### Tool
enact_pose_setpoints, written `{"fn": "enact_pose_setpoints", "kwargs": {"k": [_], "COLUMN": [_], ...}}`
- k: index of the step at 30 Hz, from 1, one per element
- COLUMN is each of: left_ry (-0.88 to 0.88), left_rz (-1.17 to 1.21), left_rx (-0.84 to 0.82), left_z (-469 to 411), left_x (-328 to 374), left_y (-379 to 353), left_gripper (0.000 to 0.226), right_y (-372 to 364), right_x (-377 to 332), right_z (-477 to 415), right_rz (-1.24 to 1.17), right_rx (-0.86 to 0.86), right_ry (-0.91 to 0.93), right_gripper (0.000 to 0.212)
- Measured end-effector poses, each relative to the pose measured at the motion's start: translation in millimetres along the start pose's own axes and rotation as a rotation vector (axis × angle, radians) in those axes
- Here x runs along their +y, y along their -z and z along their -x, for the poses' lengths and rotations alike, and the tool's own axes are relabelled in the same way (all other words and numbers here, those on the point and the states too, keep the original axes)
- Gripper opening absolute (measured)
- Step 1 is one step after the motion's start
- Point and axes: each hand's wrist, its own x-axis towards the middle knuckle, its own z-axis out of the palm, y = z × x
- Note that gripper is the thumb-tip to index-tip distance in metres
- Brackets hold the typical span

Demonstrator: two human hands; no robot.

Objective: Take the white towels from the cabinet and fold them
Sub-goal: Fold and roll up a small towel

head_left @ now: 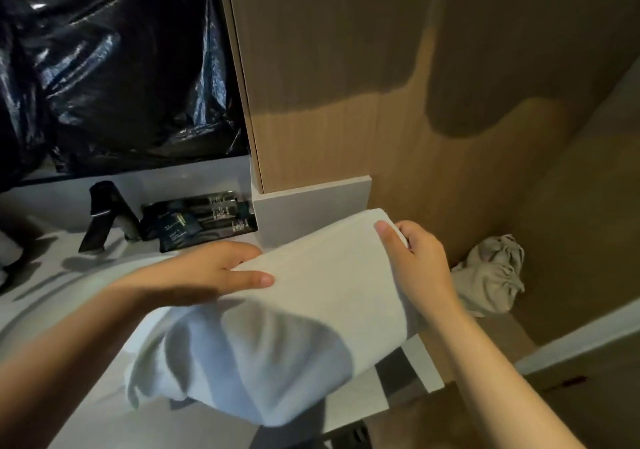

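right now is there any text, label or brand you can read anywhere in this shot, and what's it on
No text can be read.
Dark toiletry packets on the counter beside the black faucet: pale print lines, too small and blurred to read.
White towel held by the left hand and right hand: no label shows.
Crumpled cloth at right: no text.

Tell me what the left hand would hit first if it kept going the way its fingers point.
The left hand points right, across the towel it holds. Going straight on, it would slide over the towel and probably meet the right hand gripping the far edge, though depth is unclear.
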Motion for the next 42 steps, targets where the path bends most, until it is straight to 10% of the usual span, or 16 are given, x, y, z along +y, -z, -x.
{"fn": "enact_pose_setpoints", "kwargs": {"k": [6,13,23,37,42], "left_ry": [0.032,-0.071,0.110,0.566,0.566], "left_rz": [-0.114,-0.295,-0.233,0.104,0.259], "left_rx": [-0.127,0.175,0.138,0.318,0.393], "left_z": [-66,-153,-128,-39,-39], "left_x": [7,-16,-87,-212,-224], "left_y": [-47,-148,-112,-69,-73], "left_gripper": [0.032,0.040,0.069,0.101,0.077], "right_y": [25,46,25,-109,-121], "right_x": [58,130,144,76,77], "right_z": [14,8,-24,19,27], "right_rz": [0.175,0.521,0.623,0.496,0.616], "right_rx": [0.086,0.108,0.023,-0.351,-0.460], "right_ry": [-0.164,-0.389,-0.516,-0.051,0.152], "right_gripper": [0.037,0.044,0.042,0.039,0.044]}}
